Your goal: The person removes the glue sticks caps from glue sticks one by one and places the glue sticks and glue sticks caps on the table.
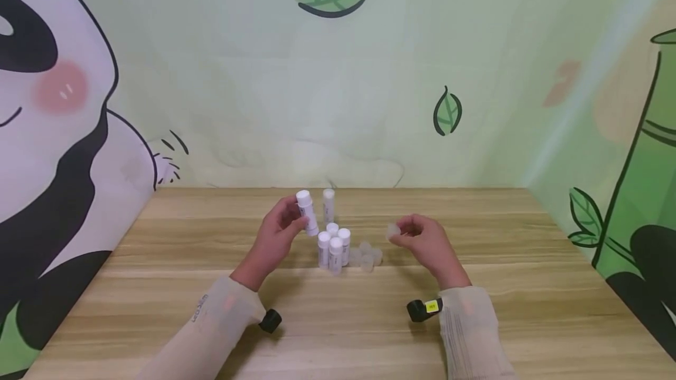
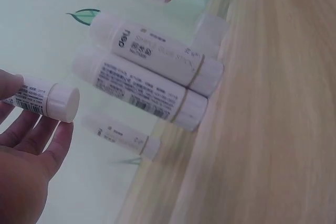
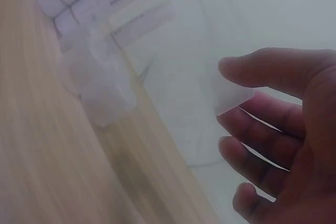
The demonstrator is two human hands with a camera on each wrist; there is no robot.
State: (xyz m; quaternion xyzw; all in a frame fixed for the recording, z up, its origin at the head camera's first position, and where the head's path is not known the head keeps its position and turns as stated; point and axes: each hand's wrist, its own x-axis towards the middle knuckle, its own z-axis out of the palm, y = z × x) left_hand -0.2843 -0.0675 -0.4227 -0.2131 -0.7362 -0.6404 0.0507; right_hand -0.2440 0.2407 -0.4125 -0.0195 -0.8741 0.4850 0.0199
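Observation:
My left hand [image 1: 274, 233] holds a white glue stick [image 1: 307, 213] above the table, tilted a little, fingers and thumb round its label. In the left wrist view, the base of that glue stick [image 2: 55, 99] points toward the table side. My right hand [image 1: 425, 242] pinches a small translucent cap [image 1: 393, 231] between thumb and fingers, ridges showing on the cap [image 3: 233, 98] in the right wrist view. Between the hands, several glue sticks [image 1: 335, 254] stand upright in a tight cluster. One more glue stick [image 1: 328, 205] stands alone behind them.
Several loose translucent caps [image 1: 367, 261] sit on the wooden table [image 1: 338, 321] just right of the cluster. A green wall sheet [image 1: 253, 87] with a cartoon panda and leaves rises behind the table's far edge.

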